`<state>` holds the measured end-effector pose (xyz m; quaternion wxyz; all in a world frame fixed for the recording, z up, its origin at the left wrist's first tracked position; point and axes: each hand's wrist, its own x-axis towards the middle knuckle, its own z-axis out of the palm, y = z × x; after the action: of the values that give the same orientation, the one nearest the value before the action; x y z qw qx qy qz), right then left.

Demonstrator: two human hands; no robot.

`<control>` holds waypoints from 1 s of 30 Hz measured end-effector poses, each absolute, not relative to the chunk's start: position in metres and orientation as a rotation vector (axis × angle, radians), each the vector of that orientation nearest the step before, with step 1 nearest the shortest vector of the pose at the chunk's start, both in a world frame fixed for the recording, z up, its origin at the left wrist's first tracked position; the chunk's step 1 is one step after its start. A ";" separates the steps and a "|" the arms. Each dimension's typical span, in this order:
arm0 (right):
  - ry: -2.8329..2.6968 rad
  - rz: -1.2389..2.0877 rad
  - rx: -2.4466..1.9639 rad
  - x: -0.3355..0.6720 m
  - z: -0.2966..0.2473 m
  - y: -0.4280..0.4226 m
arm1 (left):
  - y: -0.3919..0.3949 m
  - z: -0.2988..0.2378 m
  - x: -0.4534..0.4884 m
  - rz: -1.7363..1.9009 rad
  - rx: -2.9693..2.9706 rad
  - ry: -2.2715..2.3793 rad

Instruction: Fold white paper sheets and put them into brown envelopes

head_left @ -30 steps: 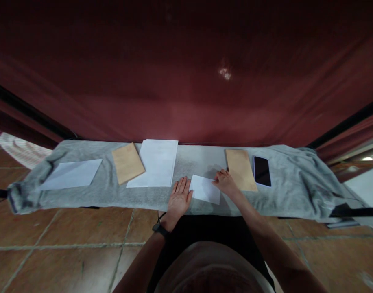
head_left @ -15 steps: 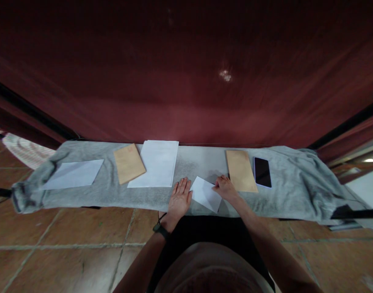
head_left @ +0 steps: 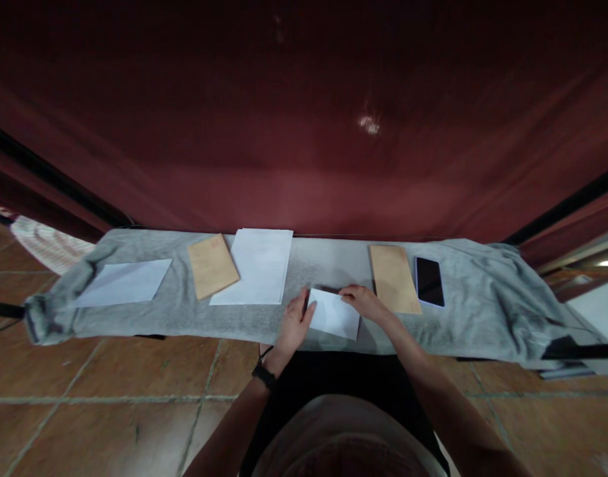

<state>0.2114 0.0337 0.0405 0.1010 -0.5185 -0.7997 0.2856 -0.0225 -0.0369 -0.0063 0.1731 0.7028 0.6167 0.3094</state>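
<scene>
A small folded white sheet of paper [head_left: 333, 317] lies between my hands, its far edge tipped up a little above the grey cloth. At its left end is my left hand [head_left: 292, 326], the thumb on the paper and the fingers behind its edge. My right hand [head_left: 366, 303] pinches the far right part of the same paper, its fingertips partly hidden. Just right of that hand is a brown envelope [head_left: 394, 278], lying flat.
A grey cloth [head_left: 328, 262] covers the narrow bed or bench. To the left are stacked white sheets [head_left: 264, 268], brown envelopes [head_left: 211, 268] overlapping them, and another white sheet [head_left: 124, 283]. At the right lies a phone [head_left: 429, 281]. A dark red curtain [head_left: 304, 199] hangs behind.
The folded paper has turned straighter and its far edge has risen. My left hand, flat on the cloth before, has curled around the paper's left end.
</scene>
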 end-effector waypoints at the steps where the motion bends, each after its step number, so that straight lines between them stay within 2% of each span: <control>1: -2.371 0.844 -1.508 0.210 0.042 0.038 | -0.034 -0.007 -0.020 0.938 1.885 1.726; 6: -2.368 0.758 -1.525 0.200 0.042 0.053 | -0.018 -0.009 -0.009 0.976 1.592 1.770; 13: -2.235 0.514 -1.645 0.185 0.025 0.035 | -0.013 -0.006 -0.003 0.918 1.621 1.873; 18: -2.185 0.365 -1.472 0.165 -0.003 -0.009 | -0.018 0.000 -0.001 0.871 1.733 1.938; 23: -2.275 0.211 -1.513 0.159 -0.017 -0.037 | -0.029 0.006 0.013 0.817 1.990 2.077; 30: -2.340 0.109 -1.498 0.163 -0.018 -0.042 | -0.042 -0.005 0.045 0.599 2.328 1.833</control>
<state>0.1626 -0.0417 -0.0177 0.1798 -0.5299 -0.8279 0.0386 0.0446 -0.0425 -0.0052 0.0595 0.7687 0.6053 0.1979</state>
